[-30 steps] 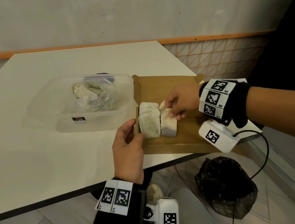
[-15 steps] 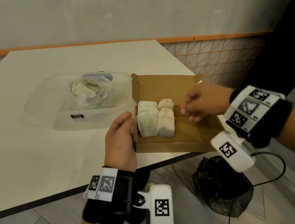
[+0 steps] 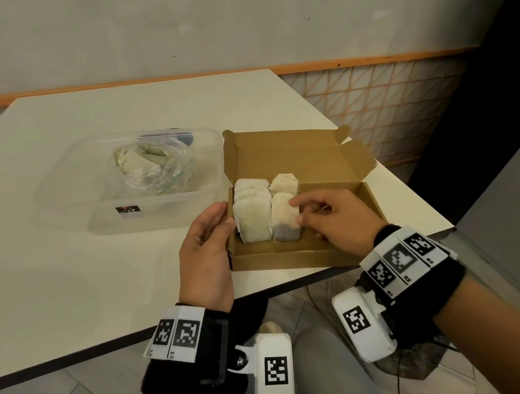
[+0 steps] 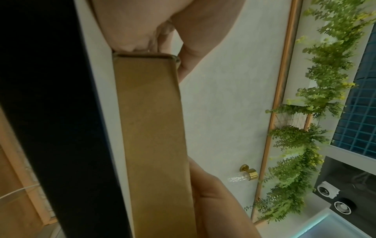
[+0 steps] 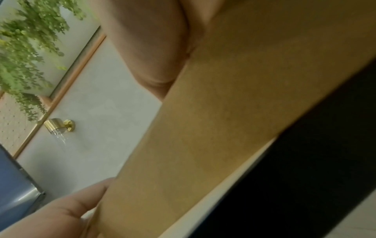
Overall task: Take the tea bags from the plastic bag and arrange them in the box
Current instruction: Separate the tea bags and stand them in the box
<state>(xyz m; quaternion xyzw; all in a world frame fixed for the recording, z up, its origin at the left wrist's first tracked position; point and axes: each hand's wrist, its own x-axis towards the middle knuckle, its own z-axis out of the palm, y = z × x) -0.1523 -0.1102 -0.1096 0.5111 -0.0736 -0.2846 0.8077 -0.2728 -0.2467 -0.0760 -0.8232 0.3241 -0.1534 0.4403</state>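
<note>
An open brown cardboard box [image 3: 292,260] lies at the table's near right corner, lid folded back. Several tea bags [image 3: 252,220] stand in two rows at its left end. My left hand [image 3: 222,221] grips the box's left wall, thumb hooked over the rim; the left wrist view shows the palm [image 4: 142,24] against the box's end [image 4: 152,128]. My right hand [image 3: 306,210] reaches into the box, where index finger and thumb pinch the right edge of the front right tea bag [image 3: 283,226]. More tea bags sit in the crumpled plastic bag [image 3: 150,167].
The plastic bag lies in a clear plastic container [image 3: 66,201] just left of the box. The white table [image 3: 66,286] ends close in front of the box. A dark bag [image 3: 410,365] sits on the floor below the right wrist.
My right hand drew back to the right of the tea bags, then returned and took the front right tea bag's edge. The left hand stayed at the box's left wall.
</note>
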